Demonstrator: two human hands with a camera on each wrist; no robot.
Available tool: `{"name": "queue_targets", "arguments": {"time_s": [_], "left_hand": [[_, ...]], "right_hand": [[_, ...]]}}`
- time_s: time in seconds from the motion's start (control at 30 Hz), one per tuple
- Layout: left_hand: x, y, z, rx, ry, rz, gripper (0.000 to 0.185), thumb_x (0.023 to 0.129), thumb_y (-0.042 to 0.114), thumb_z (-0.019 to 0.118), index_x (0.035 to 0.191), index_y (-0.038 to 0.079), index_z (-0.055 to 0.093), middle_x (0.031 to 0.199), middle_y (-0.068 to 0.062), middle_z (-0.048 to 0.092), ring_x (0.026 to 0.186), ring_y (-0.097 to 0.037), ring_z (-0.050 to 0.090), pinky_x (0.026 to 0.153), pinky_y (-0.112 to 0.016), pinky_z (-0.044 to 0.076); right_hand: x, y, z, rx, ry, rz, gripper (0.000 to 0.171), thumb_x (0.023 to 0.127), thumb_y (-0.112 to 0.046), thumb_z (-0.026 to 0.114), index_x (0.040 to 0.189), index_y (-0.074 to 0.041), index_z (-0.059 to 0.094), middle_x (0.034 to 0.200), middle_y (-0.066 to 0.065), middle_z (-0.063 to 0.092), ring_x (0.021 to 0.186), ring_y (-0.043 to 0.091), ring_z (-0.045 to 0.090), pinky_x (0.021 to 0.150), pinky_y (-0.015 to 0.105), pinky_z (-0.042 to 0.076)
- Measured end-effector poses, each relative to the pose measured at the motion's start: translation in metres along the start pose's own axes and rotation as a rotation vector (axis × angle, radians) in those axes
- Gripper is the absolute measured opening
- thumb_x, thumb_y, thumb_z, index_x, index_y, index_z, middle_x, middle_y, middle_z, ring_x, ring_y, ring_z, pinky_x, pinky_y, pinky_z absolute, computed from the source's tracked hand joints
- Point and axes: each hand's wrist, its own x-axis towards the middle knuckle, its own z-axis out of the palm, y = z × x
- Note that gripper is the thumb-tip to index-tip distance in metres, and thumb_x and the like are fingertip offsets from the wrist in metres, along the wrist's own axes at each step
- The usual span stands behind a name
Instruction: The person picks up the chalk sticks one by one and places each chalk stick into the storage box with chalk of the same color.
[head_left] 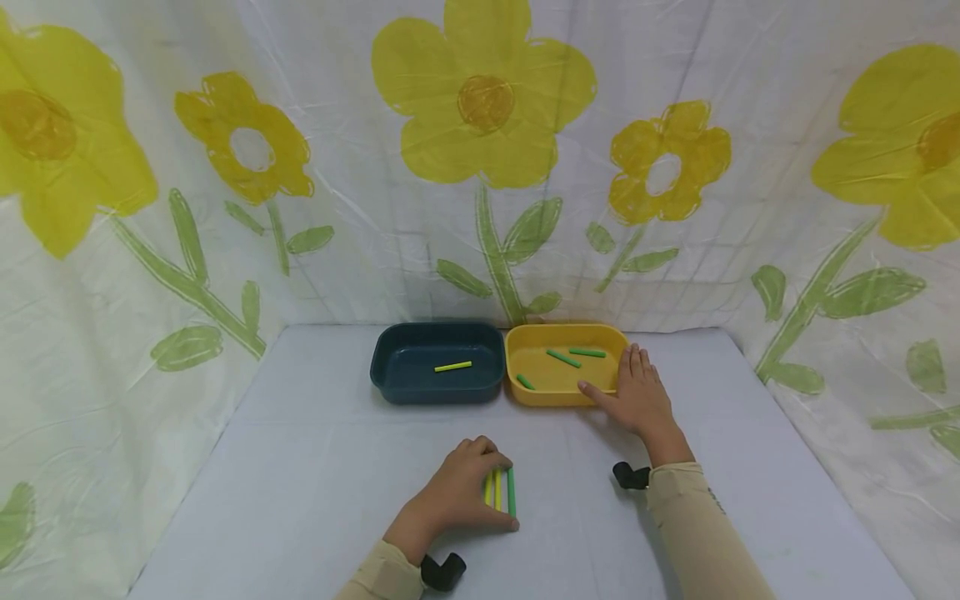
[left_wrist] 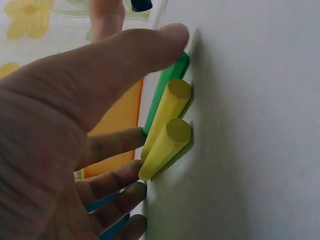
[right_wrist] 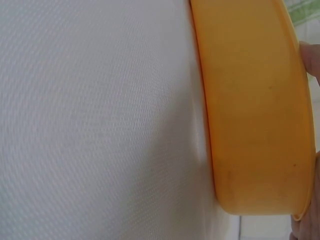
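My left hand (head_left: 480,490) rests on the white table (head_left: 300,467) near the front and grips three sticks lying side by side: two yellow sticks (head_left: 493,490) and a green stick (head_left: 512,492). In the left wrist view the thumb (left_wrist: 150,45) touches the green stick (left_wrist: 167,87) beside the yellow sticks (left_wrist: 167,112), with the fingers on the far side. My right hand (head_left: 633,387) lies with straight fingers against the right side of a yellow tray (head_left: 540,393), which holds three green sticks (head_left: 562,358). The right wrist view shows the yellow tray's wall (right_wrist: 250,110).
A dark blue tray (head_left: 408,387) touches the yellow tray's left side and holds one yellow stick (head_left: 453,366). A cloth with yellow flowers (head_left: 483,100) hangs behind and along both sides of the table. Bare tabletop lies to the left and right of the hands.
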Motion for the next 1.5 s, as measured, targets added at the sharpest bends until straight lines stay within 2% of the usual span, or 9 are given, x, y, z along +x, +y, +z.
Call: {"name": "queue_targets", "arguments": {"time_s": [0.73, 1.5], "left_hand": [[-0.0007, 0.0044, -0.0028, 0.005, -0.01, -0.011, 0.076, 0.075, 0.062, 0.09, 0.135, 0.019, 0.071, 0.128, 0.004, 0.061, 0.113, -0.015, 0.051, 0.1, -0.039, 0.049], [0.0018, 0.0089, -0.0061, -0.016, 0.019, -0.022, 0.079, 0.078, 0.057, 0.09, 0.14, 0.014, 0.068, 0.125, 0.001, 0.067, 0.11, -0.014, 0.055, 0.102, -0.041, 0.053]], "right_hand": [[0.0009, 0.0012, 0.0016, -0.006, 0.004, -0.002, 0.13, 0.095, -0.087, 0.042, 0.163, 0.014, -0.003, 0.174, 0.033, -0.008, 0.163, 0.052, -0.004, 0.132, 0.065, 0.003], [-0.001, -0.0005, -0.0006, -0.011, 0.007, -0.005, 0.129, 0.095, -0.086, 0.042, 0.163, 0.014, -0.002, 0.174, 0.034, -0.005, 0.163, 0.052, -0.003, 0.132, 0.065, 0.004]]}}
